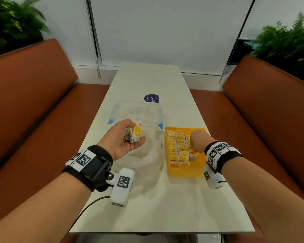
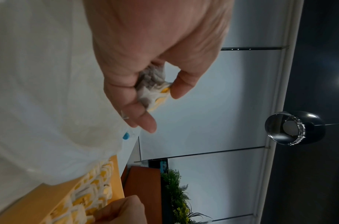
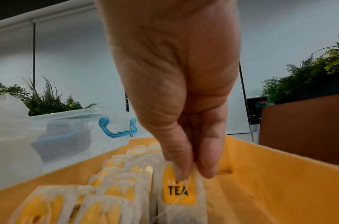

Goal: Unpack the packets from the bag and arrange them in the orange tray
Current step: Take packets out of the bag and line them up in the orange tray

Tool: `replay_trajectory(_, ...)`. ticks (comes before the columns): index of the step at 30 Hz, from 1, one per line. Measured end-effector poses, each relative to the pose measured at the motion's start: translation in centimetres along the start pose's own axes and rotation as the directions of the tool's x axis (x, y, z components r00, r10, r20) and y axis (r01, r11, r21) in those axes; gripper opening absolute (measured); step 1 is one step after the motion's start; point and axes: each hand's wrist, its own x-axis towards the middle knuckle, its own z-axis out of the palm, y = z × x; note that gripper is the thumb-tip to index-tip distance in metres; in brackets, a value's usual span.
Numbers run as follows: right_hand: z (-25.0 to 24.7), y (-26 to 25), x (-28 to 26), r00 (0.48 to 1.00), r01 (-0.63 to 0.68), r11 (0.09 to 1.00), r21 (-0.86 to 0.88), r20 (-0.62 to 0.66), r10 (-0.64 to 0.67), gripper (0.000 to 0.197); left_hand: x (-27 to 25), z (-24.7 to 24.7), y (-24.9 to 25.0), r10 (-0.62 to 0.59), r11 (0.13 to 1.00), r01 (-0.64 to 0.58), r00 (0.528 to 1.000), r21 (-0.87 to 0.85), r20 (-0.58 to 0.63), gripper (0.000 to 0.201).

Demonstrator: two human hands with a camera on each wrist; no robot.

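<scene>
Under both hands stretches the counter [image 1: 147, 199], long and white, with brown benches [image 1: 33, 102] on either side. Beyond the left hand [image 1: 120, 140] sits a clear box [image 1: 137, 111] with blue latches. Below and between the hands lies the bag [image 1: 147, 155], white and crumpled, touching the tray's near-left side. Right of the left hand stands the orange tray [image 1: 184, 172], with rows of packets [image 1: 176, 144] upright along its left part and bare floor on its right part. Over that tray the right hand [image 1: 197, 141] points down, its grip narrow: thumb and fingers [image 3: 181, 165] pinch the top edge of one packet [image 3: 179, 191], whose yellow label reads TEA, upright beside the right-most row. The left hand is palm up above the bag, fingers curled round a small bundle [image 1: 134, 133] of packets, thumb [image 2: 184, 84] pressing its edge. How many packets it holds I cannot tell.
</scene>
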Motion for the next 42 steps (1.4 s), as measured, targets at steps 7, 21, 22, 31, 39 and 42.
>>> replay_trajectory(7, -0.6, 0.0, -0.4, 1.0, -0.021, 1.0, -0.004, -0.022, 0.021, 0.012, 0.1, 0.0, -0.1, 0.007, 0.996, -0.006, 1.0, -0.086, 0.014, 0.013)
replay_trajectory(21, -8.9, -10.2, -6.2, 0.79, 0.611, 0.565, 0.554, -0.472, -0.391, 0.039, -0.6, 0.4, 0.0, 0.047, 0.991, -0.035, 0.995, -0.126, 0.093, 0.032)
replay_trajectory(22, -9.1, -10.7, -6.3, 0.779, 0.625, 0.57, 0.534, -0.48, -0.404, 0.037, -0.7, 0.3, 0.1, 0.06, 0.992, -0.047, 0.992, -0.116, 0.11, 0.032)
replay_trajectory(31, -9.5, -10.9, -6.8, 0.778, 0.625, 0.566, 0.538, -0.483, -0.401, 0.014, -1.7, 0.3, 0.4, 0.07, 0.997, -0.067, 0.996, -0.046, 0.054, 0.017)
replay_trajectory(39, -9.2, -10.5, -7.4, 0.786, 0.618, 0.512, 0.597, -0.488, -0.38, 0.035, -2.0, 0.7, 0.2, 0.03, 0.999, -0.031, 0.999, 0.02, 0.04, 0.015)
replay_trajectory(42, -9.5, -9.8, -7.5, 0.796, 0.604, 0.422, 0.676, -0.49, -0.355, 0.045, -2.0, 0.8, 0.1, 0.042, 0.998, -0.042, 0.999, 0.044, 0.008, 0.01)
